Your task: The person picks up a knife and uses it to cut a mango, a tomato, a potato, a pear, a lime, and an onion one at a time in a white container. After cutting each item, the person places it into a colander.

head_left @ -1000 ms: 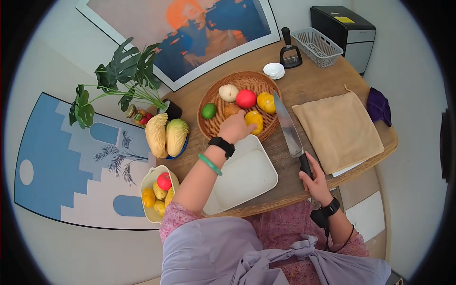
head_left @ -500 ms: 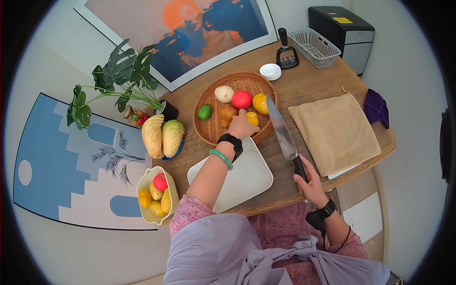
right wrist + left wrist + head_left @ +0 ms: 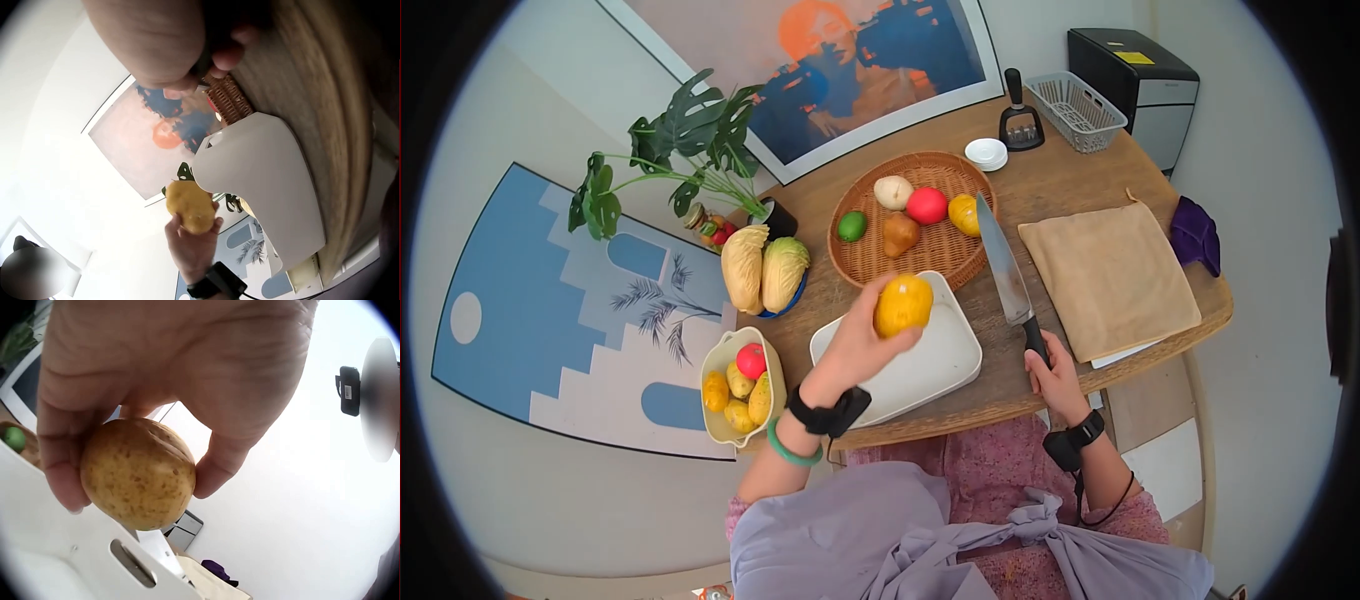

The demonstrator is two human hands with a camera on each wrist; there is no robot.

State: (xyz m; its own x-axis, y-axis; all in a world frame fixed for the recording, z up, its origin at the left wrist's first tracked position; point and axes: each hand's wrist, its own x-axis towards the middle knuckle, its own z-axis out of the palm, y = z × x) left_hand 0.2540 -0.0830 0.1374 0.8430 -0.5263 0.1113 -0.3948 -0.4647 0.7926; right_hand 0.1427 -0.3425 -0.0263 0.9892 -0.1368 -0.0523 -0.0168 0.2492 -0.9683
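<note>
In the head view the left hand (image 3: 858, 345) grips a yellow, brown-speckled fruit or potato (image 3: 904, 306) above the white tray (image 3: 940, 345). The left wrist view shows that yellow item (image 3: 139, 475) pinched between the thumb and fingers of the left hand (image 3: 169, 369). At the right, the right hand (image 3: 1058, 380) holds a large knife by its black handle, the blade (image 3: 1006, 270) pointing away from the body. A round wicker basket (image 3: 850, 262) behind the tray holds a brown pear-like item (image 3: 901, 233), a red one (image 3: 927, 205), a yellow one (image 3: 964, 214) and others.
A cream bin (image 3: 776, 385) with yellow and red items stands at the left edge, near cabbages (image 3: 785, 272) and a plant (image 3: 690, 125). On the right lie a beige cloth bag (image 3: 1110, 275) and a purple item (image 3: 1196, 236). White dishes (image 3: 986, 153) and a grey basket (image 3: 1080, 110) stand behind.
The left hand has lifted the yellow item out of the wicker basket and brought it back over the tray. The right hand still holds the knife in nearly the same place.
</note>
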